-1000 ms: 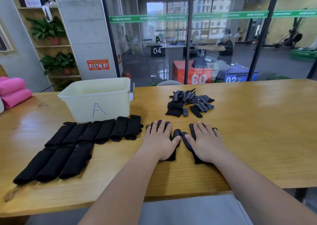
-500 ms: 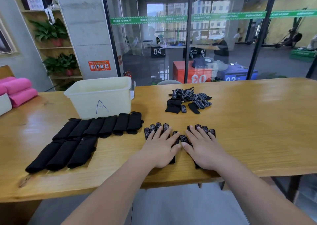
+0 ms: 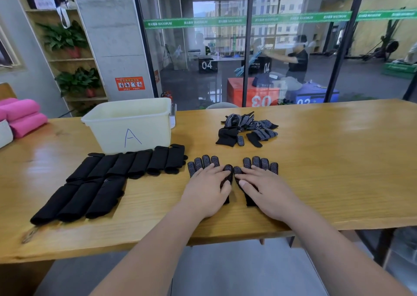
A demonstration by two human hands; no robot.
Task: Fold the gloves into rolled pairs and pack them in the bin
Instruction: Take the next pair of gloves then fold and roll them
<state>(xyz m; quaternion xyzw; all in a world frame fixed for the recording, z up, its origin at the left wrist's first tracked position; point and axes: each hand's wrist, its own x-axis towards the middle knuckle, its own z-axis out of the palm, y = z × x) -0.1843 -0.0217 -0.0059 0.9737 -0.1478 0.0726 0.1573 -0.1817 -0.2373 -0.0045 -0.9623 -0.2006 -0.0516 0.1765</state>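
The counter (image 3: 316,160) leaves wide bare wood to the right, while its near edge lies close under both wrists. The bin (image 3: 128,124) stands back left, behind rows of rolled pairs (image 3: 108,178); a loose pile of gloves (image 3: 246,128) waits farther back. The left hand (image 3: 207,187) and right hand (image 3: 266,189) lie flat, fingers spread, clamping nothing, each pressing one dotted glove (image 3: 203,163) side by side, thumbs nearly touching. Smooth both flat, stack them squarely, then roll from the fingertips away from the edge.
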